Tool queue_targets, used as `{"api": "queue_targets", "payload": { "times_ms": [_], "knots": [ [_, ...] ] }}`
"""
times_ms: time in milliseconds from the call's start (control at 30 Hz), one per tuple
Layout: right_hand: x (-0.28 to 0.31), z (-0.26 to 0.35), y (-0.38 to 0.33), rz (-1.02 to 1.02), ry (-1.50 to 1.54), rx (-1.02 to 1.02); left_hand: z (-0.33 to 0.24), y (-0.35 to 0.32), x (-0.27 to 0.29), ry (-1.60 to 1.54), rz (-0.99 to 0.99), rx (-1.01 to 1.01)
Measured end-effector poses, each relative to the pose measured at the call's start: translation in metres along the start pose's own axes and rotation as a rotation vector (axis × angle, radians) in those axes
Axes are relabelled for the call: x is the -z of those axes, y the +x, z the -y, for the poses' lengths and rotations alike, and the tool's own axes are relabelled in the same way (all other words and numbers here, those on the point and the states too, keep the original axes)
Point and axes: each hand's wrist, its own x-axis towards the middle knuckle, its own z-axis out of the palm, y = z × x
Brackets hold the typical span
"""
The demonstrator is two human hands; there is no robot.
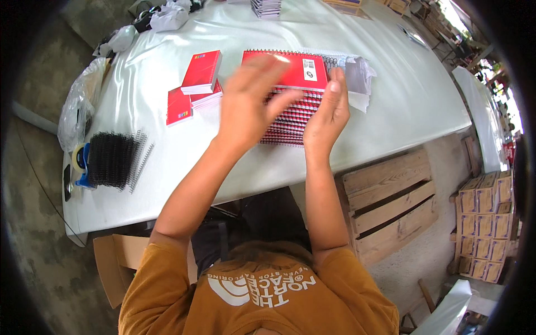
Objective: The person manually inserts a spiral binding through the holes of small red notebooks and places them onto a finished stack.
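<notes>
A tall stack of red spiral-bound notebooks [298, 72] stands on the white table [391, 95]. My left hand [248, 103] hovers blurred over the stack's left side, fingers spread, holding nothing. My right hand [329, 111] rests against the stack's right front side, thumb up along its edge. A small pile of unbound red booklets [200, 78] lies left of the stack.
A bundle of black spiral wires [114, 159] and a tape dispenser [81, 162] lie at the table's left end beside a plastic bag [81, 103]. Clear wrapping [357, 75] sits behind the stack. A wooden pallet [388, 201] and stacked cartons [486, 223] stand right, below the table.
</notes>
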Motion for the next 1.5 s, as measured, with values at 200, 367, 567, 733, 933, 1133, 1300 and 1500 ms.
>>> {"api": "queue_targets", "payload": {
  "times_ms": [200,367,567,733,933,1133,1300,1500],
  "knots": [
    [-0.007,-0.015,-0.005,-0.130,-0.319,0.294,0.013,-0.020,-0.011,-0.198,-0.260,0.599],
    [0.002,-0.015,-0.008,-0.113,-0.353,0.300,0.039,-0.029,0.002,-0.180,-0.341,0.563],
    [0.015,-0.001,-0.022,-0.084,-0.393,0.540,0.202,-0.066,0.077,0.288,0.257,0.623],
    [0.001,0.011,-0.118,0.543,0.234,0.161,0.267,-0.138,0.075,0.417,0.698,0.591],
    [0.049,-0.036,-0.194,0.861,0.571,-1.962,0.056,-0.181,0.123,0.209,0.718,0.524],
    [0.031,-0.036,-0.205,0.854,0.556,-1.555,0.004,-0.198,0.163,-0.099,0.682,0.674],
    [0.003,-0.016,-0.212,0.582,0.782,-0.924,0.011,-0.184,0.155,-0.944,0.076,1.481],
    [0.002,-0.050,-0.132,0.773,0.389,-0.341,0.054,-0.165,0.141,-0.713,0.198,0.917]
  ]
}}
